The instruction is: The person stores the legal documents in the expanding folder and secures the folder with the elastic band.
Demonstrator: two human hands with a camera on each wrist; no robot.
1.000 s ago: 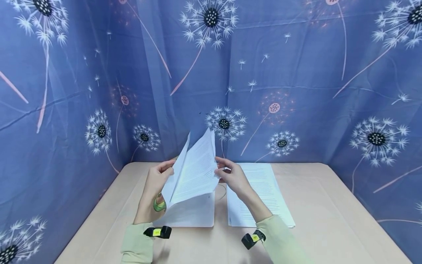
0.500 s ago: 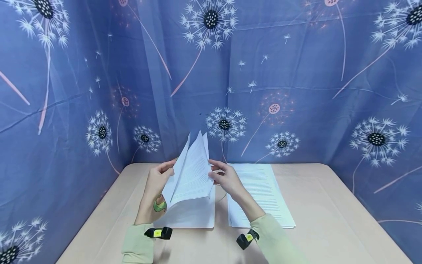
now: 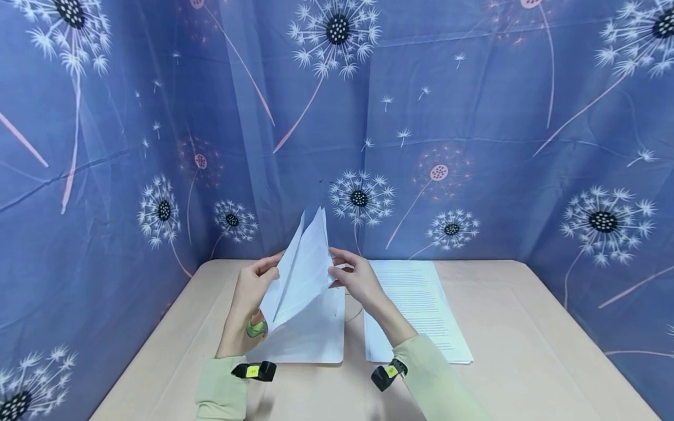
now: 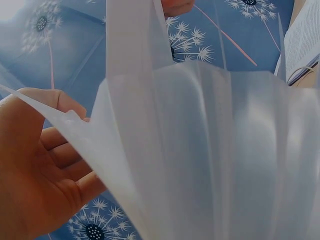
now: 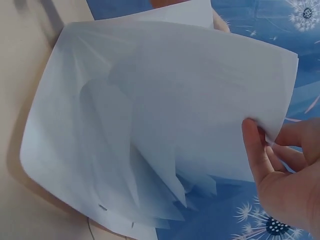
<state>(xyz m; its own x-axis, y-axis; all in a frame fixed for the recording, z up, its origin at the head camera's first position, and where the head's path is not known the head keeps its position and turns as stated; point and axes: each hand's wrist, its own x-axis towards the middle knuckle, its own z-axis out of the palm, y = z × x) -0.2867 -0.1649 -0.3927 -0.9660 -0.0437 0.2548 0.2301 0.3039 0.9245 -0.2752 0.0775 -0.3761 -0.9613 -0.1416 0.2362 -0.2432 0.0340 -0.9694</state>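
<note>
A white, translucent expanding file folder (image 3: 310, 339) stands partly fanned on the left half of the table; its pleated pockets (image 4: 200, 145) spread across the left wrist view. My left hand (image 3: 251, 286) pinches the folder's raised left flap between thumb and fingers. On the other side, my right hand (image 3: 355, 275) pinches the edge of some white paper sheets (image 3: 308, 263), which lean upright over the folder. In the right wrist view, thumb and fingers of that hand meet at the sheets' edge (image 5: 220, 95). How far the sheets reach into a pocket is hidden.
A stack of printed pages (image 3: 416, 310) lies flat on the table (image 3: 521, 339), right of the folder. A thin elastic cord (image 3: 356, 316) loops out between them. Blue dandelion-print curtain (image 3: 421, 117) hangs behind and along both sides.
My right hand has moved left with the sheets, drawing them closer to the flap; their printed face shows less. The left hand stays in place, pinching the flap.
</note>
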